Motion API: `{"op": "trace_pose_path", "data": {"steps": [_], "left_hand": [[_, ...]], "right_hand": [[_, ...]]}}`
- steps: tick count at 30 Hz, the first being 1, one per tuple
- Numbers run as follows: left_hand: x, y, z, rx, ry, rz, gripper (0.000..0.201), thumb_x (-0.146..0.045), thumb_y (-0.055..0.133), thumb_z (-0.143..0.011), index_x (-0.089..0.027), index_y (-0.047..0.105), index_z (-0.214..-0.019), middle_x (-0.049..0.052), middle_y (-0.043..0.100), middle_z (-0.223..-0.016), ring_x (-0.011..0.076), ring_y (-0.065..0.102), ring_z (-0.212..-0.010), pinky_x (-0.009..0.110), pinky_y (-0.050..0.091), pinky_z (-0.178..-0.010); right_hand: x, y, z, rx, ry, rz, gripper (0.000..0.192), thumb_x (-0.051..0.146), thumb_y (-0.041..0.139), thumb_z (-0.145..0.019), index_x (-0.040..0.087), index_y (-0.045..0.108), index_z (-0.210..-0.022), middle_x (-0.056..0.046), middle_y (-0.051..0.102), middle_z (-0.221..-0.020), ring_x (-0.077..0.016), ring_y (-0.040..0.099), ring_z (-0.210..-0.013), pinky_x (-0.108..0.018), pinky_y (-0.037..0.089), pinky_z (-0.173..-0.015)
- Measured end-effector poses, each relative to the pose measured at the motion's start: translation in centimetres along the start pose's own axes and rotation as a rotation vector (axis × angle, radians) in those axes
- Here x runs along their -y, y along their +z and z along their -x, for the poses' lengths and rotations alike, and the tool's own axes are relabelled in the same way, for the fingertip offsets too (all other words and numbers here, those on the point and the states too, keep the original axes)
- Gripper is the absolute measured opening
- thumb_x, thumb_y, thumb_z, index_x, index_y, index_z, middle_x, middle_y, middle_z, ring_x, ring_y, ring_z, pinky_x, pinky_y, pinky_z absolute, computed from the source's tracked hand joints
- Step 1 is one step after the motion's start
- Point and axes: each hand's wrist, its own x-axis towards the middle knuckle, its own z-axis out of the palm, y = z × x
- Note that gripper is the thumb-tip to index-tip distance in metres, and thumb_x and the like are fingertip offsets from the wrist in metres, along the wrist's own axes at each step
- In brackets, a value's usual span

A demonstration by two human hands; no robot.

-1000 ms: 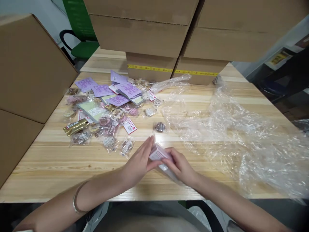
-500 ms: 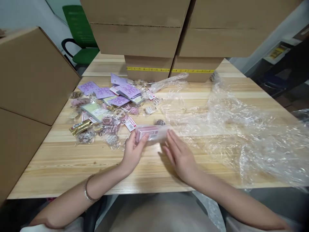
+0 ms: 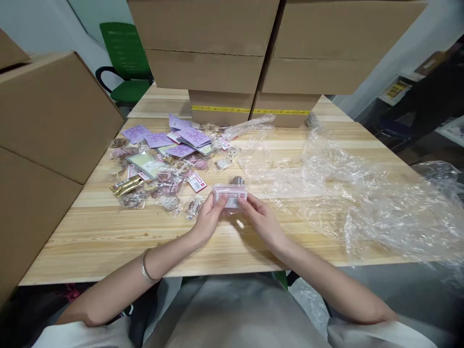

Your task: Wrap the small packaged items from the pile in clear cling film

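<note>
Between my two hands I hold a small flat packet in a clear plastic sleeve point(image 3: 229, 191), with a pink and white label, above the table point(image 3: 181, 261). My left hand point(image 3: 209, 215) pinches its left end, thumb on the front. On the right end my right hand point(image 3: 260, 218) grips it, also thumb in front. Just behind the packet lies a dark round item point(image 3: 237, 180). Left of my hands spreads a pile of small bagged goods, with purple cards point(image 3: 194, 137), a pale green card point(image 3: 145, 163), a gold packet point(image 3: 126, 185) and a red-bordered tag point(image 3: 196, 182).
Crumpled clear plastic film point(image 3: 391, 212) covers the right side of the table. Stacked cardboard boxes point(image 3: 203, 72) stand at the back, and another large cardboard box point(image 3: 58, 111) is at the left edge. A green chair point(image 3: 125, 53) is behind.
My right hand has closed on the right end of the packet, whose sleeve was stretched out to the right before and now looks shorter. The camera view has shifted slightly.
</note>
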Motion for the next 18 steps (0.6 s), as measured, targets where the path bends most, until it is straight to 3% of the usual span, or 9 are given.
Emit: {"op": "trace_pose_path", "data": {"steps": [3,5,8,11,14,16,18], "left_hand": [[0.5,-0.1,0.0,0.108,-0.114,-0.022,0.059,-0.07,0.057,-0.082,-0.015,0.06,-0.101,0.0,0.062,-0.07,0.0134,0.056,-0.059,0.024,0.043,-0.054],[0.9,-0.1,0.3,0.182,-0.158,-0.078,0.058,-0.072,0.053,-0.083,-0.015,0.058,-0.095,-0.004,0.052,-0.058,0.0114,0.048,-0.05,0.023,0.038,-0.048],[1.5,-0.2,0.7,0.28,-0.152,-0.19,0.053,-0.068,0.048,-0.089,-0.016,0.057,-0.091,-0.003,0.051,-0.062,0.0126,0.05,-0.055,0.025,0.041,-0.054],[1.7,-0.5,0.9,0.366,-0.133,-0.248,0.051,-0.062,0.037,-0.096,-0.017,0.058,-0.105,0.002,0.058,-0.077,0.0138,0.055,-0.066,0.025,0.04,-0.058],[1.8,-0.8,0.7,0.355,-0.14,-0.199,0.052,-0.057,0.03,-0.1,-0.019,0.049,-0.129,0.004,0.059,-0.091,0.0146,0.056,-0.071,0.026,0.039,-0.057],[1.8,-1.0,0.5,0.312,-0.145,-0.175,0.053,-0.056,0.029,-0.1,-0.018,0.046,-0.133,0.005,0.058,-0.092,0.0154,0.055,-0.074,0.026,0.039,-0.059],[1.9,-1.0,0.1,0.276,-0.148,-0.167,0.052,-0.057,0.03,-0.1,-0.017,0.049,-0.129,0.006,0.058,-0.091,0.0161,0.054,-0.075,0.027,0.04,-0.06]], "right_hand": [[0.6,-1.0,0.2,0.052,0.084,-0.039,0.042,0.051,0.07,-0.08,0.02,0.072,-0.109,-0.005,0.074,-0.1,-0.022,0.068,-0.091,-0.038,0.049,-0.093],[1.0,-1.5,0.4,0.114,0.133,-0.022,0.041,0.05,0.074,-0.075,0.019,0.075,-0.1,-0.005,0.074,-0.092,-0.0218,0.068,-0.084,-0.037,0.05,-0.087],[1.9,-2.6,0.6,0.167,0.171,0.028,0.039,0.05,0.075,-0.073,0.017,0.075,-0.096,-0.004,0.074,-0.087,-0.022,0.068,-0.083,-0.036,0.051,-0.081],[3.6,-6.0,0.2,0.105,0.185,0.136,0.037,0.048,0.077,-0.071,0.019,0.075,-0.094,-0.005,0.074,-0.088,-0.0214,0.068,-0.083,-0.036,0.05,-0.081],[5.9,-12.9,-2.1,-0.154,0.165,0.346,0.031,0.047,0.078,-0.072,0.02,0.075,-0.087,-0.008,0.074,-0.09,-0.0211,0.066,-0.081,-0.036,0.05,-0.078],[7.4,-18.9,-5.1,-0.486,0.114,0.431,0.029,0.043,0.079,-0.071,0.019,0.074,-0.086,-0.008,0.073,-0.092,-0.0211,0.065,-0.085,-0.033,0.049,-0.076],[8.6,-25.1,-9.0,-0.854,0.157,0.411,0.02,0.034,0.078,-0.075,0.018,0.072,-0.086,-0.006,0.072,-0.091,-0.0194,0.065,-0.086,-0.03,0.05,-0.072]]}}
